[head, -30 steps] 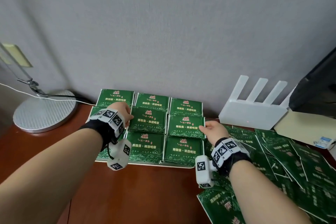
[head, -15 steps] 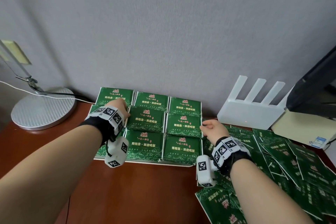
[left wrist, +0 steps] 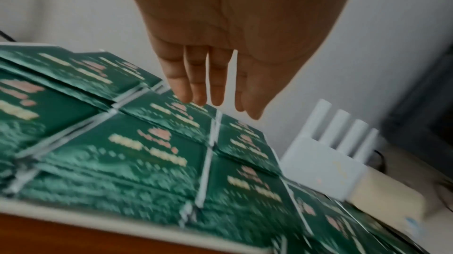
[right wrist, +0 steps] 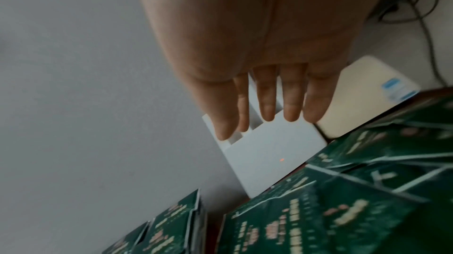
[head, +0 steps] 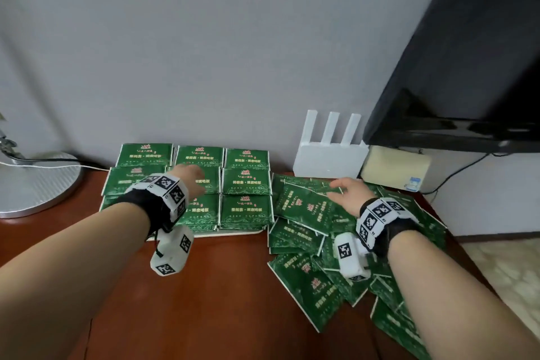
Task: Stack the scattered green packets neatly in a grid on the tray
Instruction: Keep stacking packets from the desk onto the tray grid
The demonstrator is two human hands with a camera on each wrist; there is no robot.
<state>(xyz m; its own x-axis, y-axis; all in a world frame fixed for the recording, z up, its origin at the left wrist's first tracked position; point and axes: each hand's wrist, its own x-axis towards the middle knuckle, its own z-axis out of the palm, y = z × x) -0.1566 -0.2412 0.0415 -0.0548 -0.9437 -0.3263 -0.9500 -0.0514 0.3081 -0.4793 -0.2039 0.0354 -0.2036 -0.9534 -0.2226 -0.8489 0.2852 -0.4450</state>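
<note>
Three-by-three packet grid [head: 193, 181] on brown wooden table [head: 204, 295], grey wall [head: 204, 38] behind.

Grey wall [head: 204, 38], brown wooden table [head: 219, 301]

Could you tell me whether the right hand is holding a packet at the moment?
No, the right hand is empty, its fingers straight and spread above the loose packets.

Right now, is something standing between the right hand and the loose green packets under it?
Nothing visible. The right hand hovers open directly over the scattered packets; the white router stands behind the pile, not between.
</note>
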